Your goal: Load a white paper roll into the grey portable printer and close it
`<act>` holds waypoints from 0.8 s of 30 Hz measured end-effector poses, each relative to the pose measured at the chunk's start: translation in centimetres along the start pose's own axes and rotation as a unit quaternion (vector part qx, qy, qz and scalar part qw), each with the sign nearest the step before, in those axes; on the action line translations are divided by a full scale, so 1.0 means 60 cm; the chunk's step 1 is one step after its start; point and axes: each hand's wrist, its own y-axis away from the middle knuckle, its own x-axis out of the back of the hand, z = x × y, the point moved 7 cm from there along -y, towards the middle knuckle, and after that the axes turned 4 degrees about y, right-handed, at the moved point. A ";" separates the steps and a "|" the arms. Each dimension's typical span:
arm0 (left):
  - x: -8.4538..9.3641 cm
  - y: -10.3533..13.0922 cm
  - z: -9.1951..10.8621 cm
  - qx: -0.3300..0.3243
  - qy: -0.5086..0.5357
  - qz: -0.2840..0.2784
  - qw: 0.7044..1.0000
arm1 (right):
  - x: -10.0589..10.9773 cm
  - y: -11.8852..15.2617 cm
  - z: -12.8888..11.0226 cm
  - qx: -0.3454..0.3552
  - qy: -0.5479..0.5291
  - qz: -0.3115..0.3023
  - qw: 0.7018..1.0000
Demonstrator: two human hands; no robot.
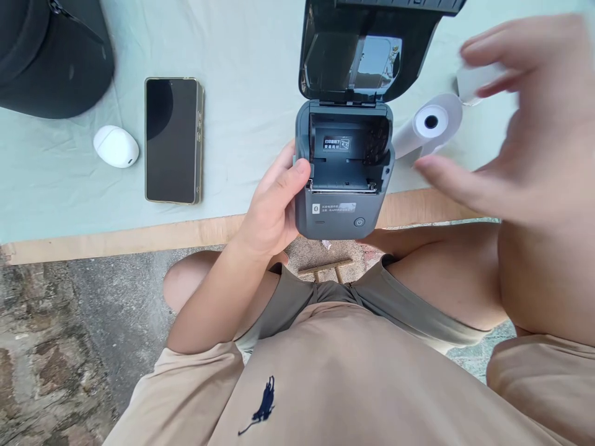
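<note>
A dark grey label printer (346, 210) is held by my left hand (274, 207), thumb on its front left edge and fingers behind. Its black lid (357, 68) stands swung up, and the paper bay inside shows no roll. To the right of the printer lies a roll of white paper (432, 121) with a black core and a loose end. My right hand (515, 111), blurred by motion, is raised on the right with thumb and fingers spread apart. It holds nothing that I can see. Behind its fingers is a small white object (476, 80), partly hidden.
A smartphone (171, 141) with a dark screen lies on the pale green cloth (232, 124) at left. Beside it are a white rounded case (116, 146) and a black zipped bag (56, 62). The table's wooden edge (209, 232) runs just above my knees.
</note>
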 end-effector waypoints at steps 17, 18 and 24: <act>-0.007 -0.002 0.003 0.010 0.008 -0.001 1.000 | -0.025 -0.011 0.034 -0.123 -0.240 0.035 0.962; -0.006 -0.002 0.001 0.021 0.001 0.003 1.000 | -0.028 -0.012 0.043 -0.164 -0.314 0.041 0.934; -0.002 -0.004 -0.005 0.036 -0.011 0.011 0.999 | -0.070 -0.008 0.051 -0.376 -0.526 -0.061 0.761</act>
